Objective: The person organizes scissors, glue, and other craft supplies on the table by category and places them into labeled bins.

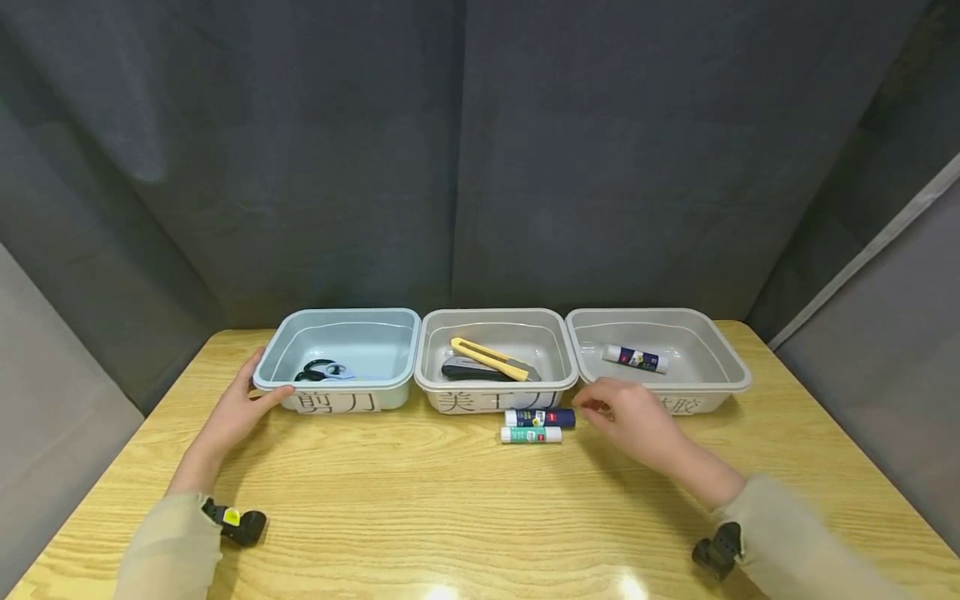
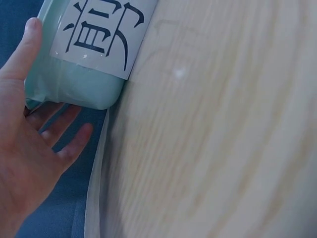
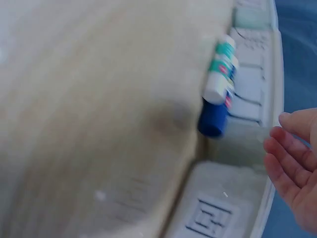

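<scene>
My left hand holds the front left corner of a light blue bin, thumb on the front rim and fingers along its side. Inside that bin lie black-handled scissors and a pale blue pair. Two glue sticks lie side by side on the table before the middle grey bin: a dark blue one and a shorter green and white one. Just right of them hovers my right hand, fingers loosely bent with nothing between them, its fingertips close to the blue stick's end.
The middle bin holds a yellow utility knife and a black one. Another blue glue stick lies in the right grey bin. All three bins stand in a row, labelled in front, along the wooden table's back edge before a dark curtain.
</scene>
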{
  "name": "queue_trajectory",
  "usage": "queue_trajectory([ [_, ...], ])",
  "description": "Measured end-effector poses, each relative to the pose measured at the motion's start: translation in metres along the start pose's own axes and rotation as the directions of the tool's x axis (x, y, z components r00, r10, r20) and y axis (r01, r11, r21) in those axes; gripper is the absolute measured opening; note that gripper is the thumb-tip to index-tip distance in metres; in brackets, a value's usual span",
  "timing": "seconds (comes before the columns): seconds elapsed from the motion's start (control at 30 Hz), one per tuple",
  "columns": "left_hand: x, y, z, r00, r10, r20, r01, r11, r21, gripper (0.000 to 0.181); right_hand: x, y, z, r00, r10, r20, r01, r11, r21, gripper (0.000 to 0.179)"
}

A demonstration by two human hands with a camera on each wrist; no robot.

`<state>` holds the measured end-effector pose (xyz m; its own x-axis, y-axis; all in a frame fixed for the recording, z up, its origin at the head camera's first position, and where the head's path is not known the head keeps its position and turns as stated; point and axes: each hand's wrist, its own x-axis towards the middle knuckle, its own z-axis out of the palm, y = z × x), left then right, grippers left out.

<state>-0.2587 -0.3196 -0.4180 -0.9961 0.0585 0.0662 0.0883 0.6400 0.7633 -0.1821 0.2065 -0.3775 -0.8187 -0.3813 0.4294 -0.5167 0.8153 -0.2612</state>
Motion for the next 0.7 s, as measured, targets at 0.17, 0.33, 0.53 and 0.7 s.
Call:
queue_trajectory([
  [0.17, -0.001, 0.002, 0.0, 1.0, -0.013, 0.001, 0.013, 1.0, 0.003, 0.091, -0.003, -0.007, 0.014, 0.997, -0.011, 0.073, 0.01, 1.0, 0.017, 0.014],
  [0.33, -0.001, 0.002, 0.0, 1.0, -0.019, 0.002, 0.019, 1.0, 0.004, 0.091, -0.003, -0.01, 0.025, 0.994, -0.03, 0.108, 0.025, 0.999, 0.049, 0.018],
  [0.53, 0.0, -0.001, 0.0, 1.0, -0.022, -0.001, 0.022, 1.0, 0.006, 0.092, 0.002, -0.014, 0.035, 0.973, -0.131, 0.192, 0.122, 0.991, 0.055, 0.02],
  [0.7, 0.0, -0.001, 0.0, 1.0, -0.014, -0.003, 0.014, 1.0, 0.004, 0.092, 0.005, -0.016, 0.042, 0.951, -0.188, 0.246, 0.181, 0.982, 0.049, 0.023],
])
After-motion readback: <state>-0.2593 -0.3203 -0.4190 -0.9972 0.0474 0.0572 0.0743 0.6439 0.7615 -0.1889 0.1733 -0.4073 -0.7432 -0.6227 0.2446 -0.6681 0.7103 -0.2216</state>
